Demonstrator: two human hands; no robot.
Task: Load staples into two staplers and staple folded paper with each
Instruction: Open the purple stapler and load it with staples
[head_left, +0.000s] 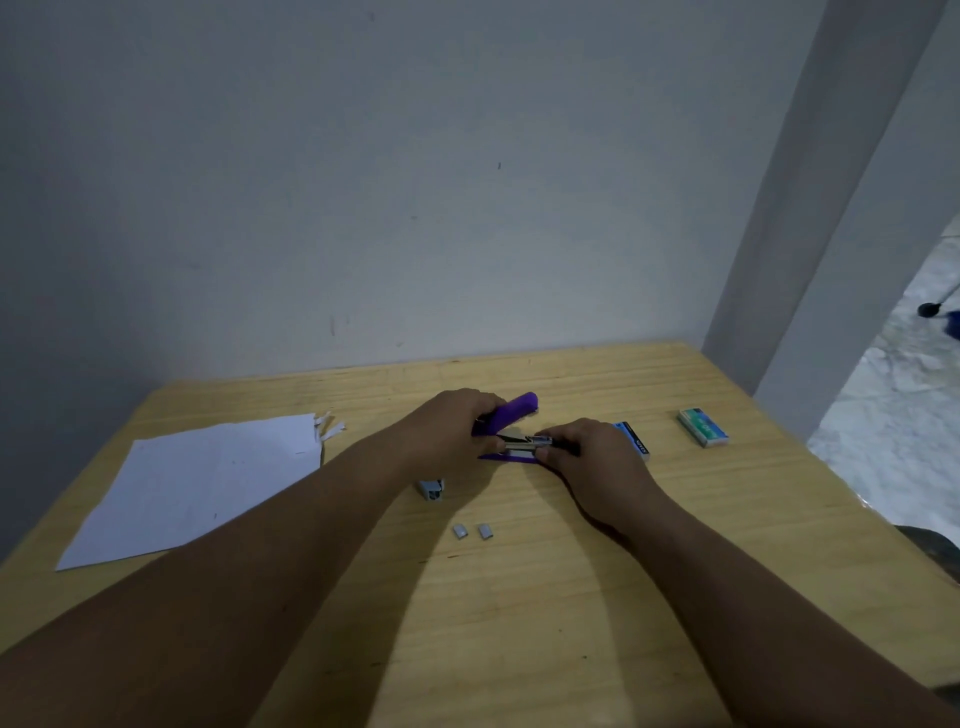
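Note:
A purple stapler (511, 411) lies open in the middle of the wooden table (519, 597), its lid tilted up and its metal magazine (522, 442) exposed. My left hand (452, 423) grips the stapler's rear end. My right hand (589, 449) has its fingertips pinched at the front of the magazine; any staples there are hidden. A small grey stapler (432, 489) peeks out from under my left forearm. Two short staple strips (472, 531) lie nearer to me. White paper (208, 478) rests flat at the left.
A blue staple box (635, 439) sits just behind my right hand, and a green staple box (703, 427) lies further right. Torn paper scraps (327, 426) lie by the sheet's far corner. The table ends at a grey wall behind and drops off at the right.

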